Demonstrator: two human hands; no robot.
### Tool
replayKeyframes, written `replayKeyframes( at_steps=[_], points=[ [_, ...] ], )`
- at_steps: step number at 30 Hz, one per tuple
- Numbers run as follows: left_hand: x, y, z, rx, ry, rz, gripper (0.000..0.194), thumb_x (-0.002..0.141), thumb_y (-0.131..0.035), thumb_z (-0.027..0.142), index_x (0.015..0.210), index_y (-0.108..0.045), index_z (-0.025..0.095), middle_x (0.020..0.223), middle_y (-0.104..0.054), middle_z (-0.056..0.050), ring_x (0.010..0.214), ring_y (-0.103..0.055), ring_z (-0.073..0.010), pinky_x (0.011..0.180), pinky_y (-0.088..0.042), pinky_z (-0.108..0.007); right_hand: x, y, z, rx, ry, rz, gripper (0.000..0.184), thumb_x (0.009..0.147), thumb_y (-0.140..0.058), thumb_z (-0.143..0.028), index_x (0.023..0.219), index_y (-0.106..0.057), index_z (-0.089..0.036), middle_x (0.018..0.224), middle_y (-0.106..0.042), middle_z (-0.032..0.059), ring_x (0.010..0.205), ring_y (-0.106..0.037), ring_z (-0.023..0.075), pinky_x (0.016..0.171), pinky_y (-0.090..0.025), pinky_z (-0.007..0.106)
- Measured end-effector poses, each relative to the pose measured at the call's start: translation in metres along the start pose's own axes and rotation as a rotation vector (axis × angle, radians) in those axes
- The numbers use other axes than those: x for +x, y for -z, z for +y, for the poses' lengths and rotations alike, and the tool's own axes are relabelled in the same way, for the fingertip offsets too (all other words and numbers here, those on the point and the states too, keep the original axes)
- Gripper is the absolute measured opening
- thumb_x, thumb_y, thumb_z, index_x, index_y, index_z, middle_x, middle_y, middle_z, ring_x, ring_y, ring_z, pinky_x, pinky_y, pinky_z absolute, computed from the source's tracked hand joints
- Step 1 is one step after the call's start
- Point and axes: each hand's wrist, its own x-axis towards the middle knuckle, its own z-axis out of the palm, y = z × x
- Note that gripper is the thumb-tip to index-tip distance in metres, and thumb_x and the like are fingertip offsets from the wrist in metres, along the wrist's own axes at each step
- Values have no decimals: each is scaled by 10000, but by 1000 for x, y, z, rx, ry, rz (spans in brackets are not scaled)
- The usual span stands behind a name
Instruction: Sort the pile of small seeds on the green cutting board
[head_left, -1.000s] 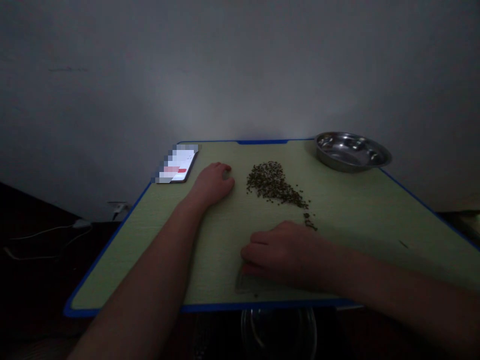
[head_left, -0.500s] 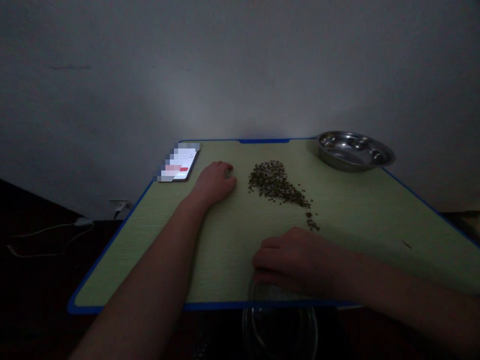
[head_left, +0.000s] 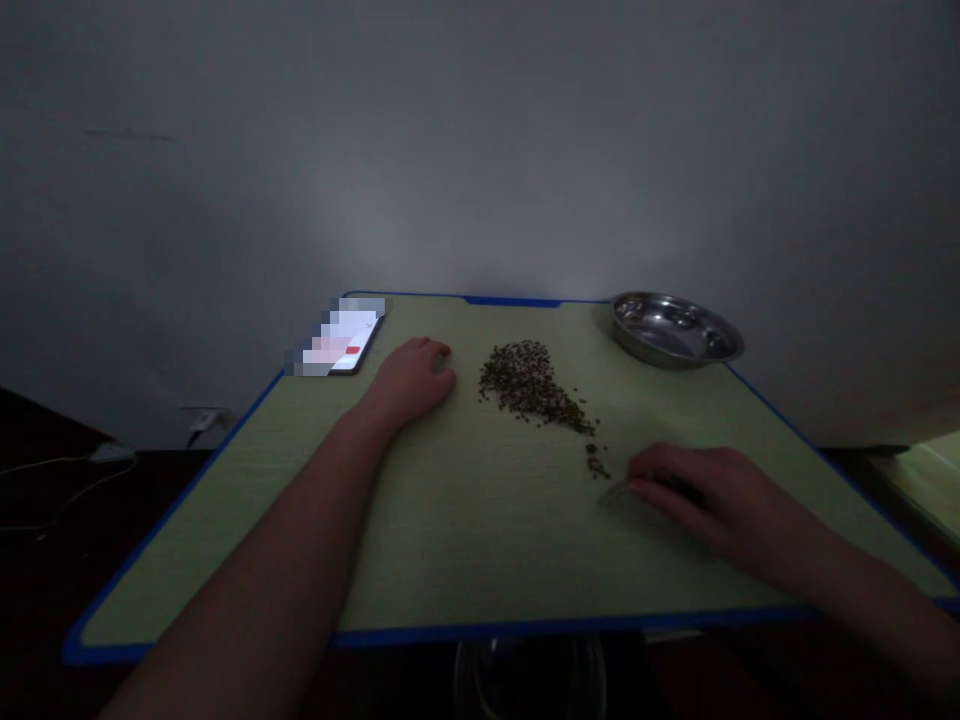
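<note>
On the pale green tabletop rests my left hand [head_left: 414, 380], its fingers loosely curved and the thumb apart from them, with nothing seen in the gap. To its right lies a heap of small dark, seed-like grains [head_left: 525, 380], thinning into a short trail toward me. My right hand [head_left: 709, 495] is closed in a pinch near the end of that trail. From its fingertips sticks out a thin, see-through flat piece [head_left: 616, 492], perhaps a plastic card; most of it is hidden or too faint to make out.
A shiny metal bowl [head_left: 675, 335] stands at the table's back right corner. A lit phone [head_left: 345, 340] lies at the back left. Below the front edge shows a clear round container [head_left: 529, 680]. The blue-rimmed table [head_left: 450, 560] stands against a wall.
My right hand has moved from the front edge, over the clear container, rightward and away from me to beside the grain trail. My left hand stays on the table; the view has shifted slightly.
</note>
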Motion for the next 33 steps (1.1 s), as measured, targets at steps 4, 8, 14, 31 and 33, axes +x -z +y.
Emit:
replayKeyframes(
  at_steps=[4,8,14,31,33],
  points=[
    [0,0,-1,7,11,-2,445,770,-429,305,1141,-577,109,1152,-586,-122,1106,-514,-238,989,-378,-359,-2,2,5,0,-1,-9,230,929,-409,-346,885,-587,-206,728,-658,12,605,-607,129,560,-412,243],
    [1,0,-3,-1,6,1,450,762,-435,308,1142,-574,111,1160,-579,-119,1109,-510,-238,997,-370,-362,6,-7,-8,-20,49,-53,221,926,-419,-335,907,-600,-209,726,-668,8,628,-623,135,574,-398,241],
    [0,2,-2,-5,13,-14,444,760,-432,302,1135,-574,112,1160,-578,-119,1101,-516,-237,990,-377,-361,38,-11,-17,-221,132,-57,272,918,-432,-359,790,-601,-189,619,-644,11,546,-594,134,511,-301,247],
    [-2,1,-2,3,29,9,426,767,-447,292,1138,-577,127,1168,-576,-119,1146,-493,-240,1007,-365,-354,147,-18,-18,-535,56,118,319,928,-366,-439,940,-583,-207,782,-694,54,597,-572,161,504,-206,277],
    [-3,2,-1,7,43,9,423,768,-451,294,1138,-579,132,1166,-577,-118,1153,-489,-244,1008,-365,-355,154,-20,-15,-527,8,139,323,933,-355,-434,953,-585,-208,805,-693,63,633,-584,175,521,-241,276]
  ],
)
